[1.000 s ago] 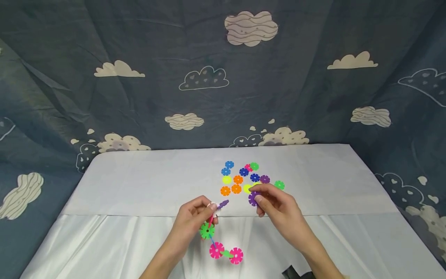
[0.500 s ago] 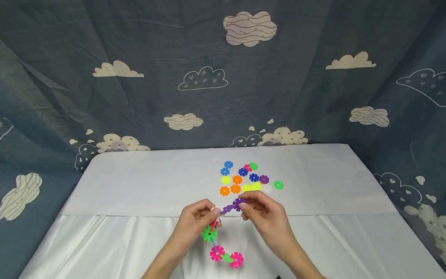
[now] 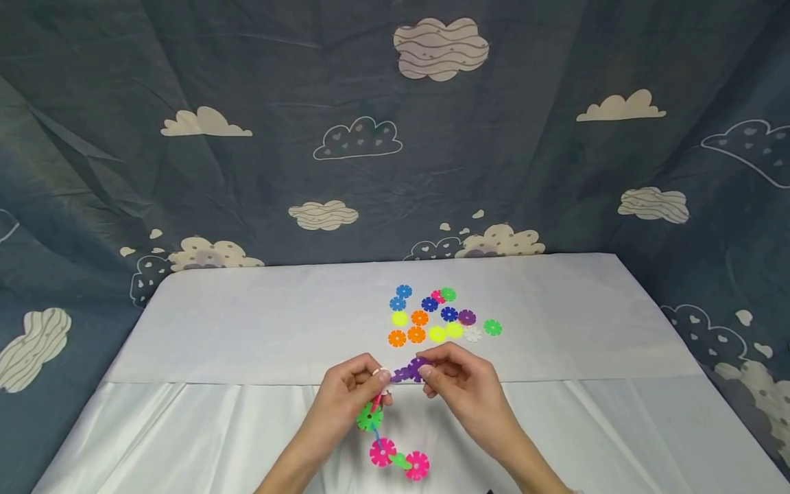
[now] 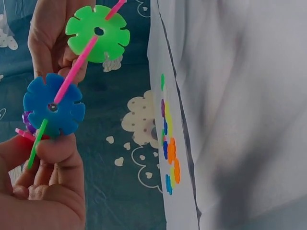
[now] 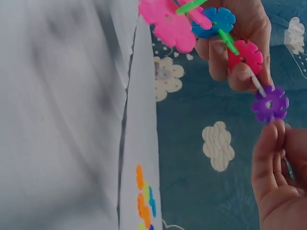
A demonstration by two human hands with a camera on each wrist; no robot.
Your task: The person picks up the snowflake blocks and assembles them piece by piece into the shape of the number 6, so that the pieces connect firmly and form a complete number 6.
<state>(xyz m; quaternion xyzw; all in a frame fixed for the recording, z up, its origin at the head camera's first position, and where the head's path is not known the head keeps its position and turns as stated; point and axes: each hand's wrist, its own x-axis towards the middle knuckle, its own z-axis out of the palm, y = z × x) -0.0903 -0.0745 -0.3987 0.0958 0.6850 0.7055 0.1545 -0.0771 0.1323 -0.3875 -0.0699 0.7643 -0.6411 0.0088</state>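
Deeply notched purple disc (image 3: 417, 369), creased white cloth (image 3: 204, 439)

Left grip (image 3: 348, 385) holding a disc chain (image 3: 374, 422), right grip (image 3: 465, 381) pinching purple disc (image 3: 416, 369), loose discs (image 3: 420, 318) on white cloth (image 3: 271, 322)

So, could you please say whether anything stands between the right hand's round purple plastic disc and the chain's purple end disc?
Nothing visible does: in the head view, the held disc appears to meet the end disc, though whether they interlock is unclear.
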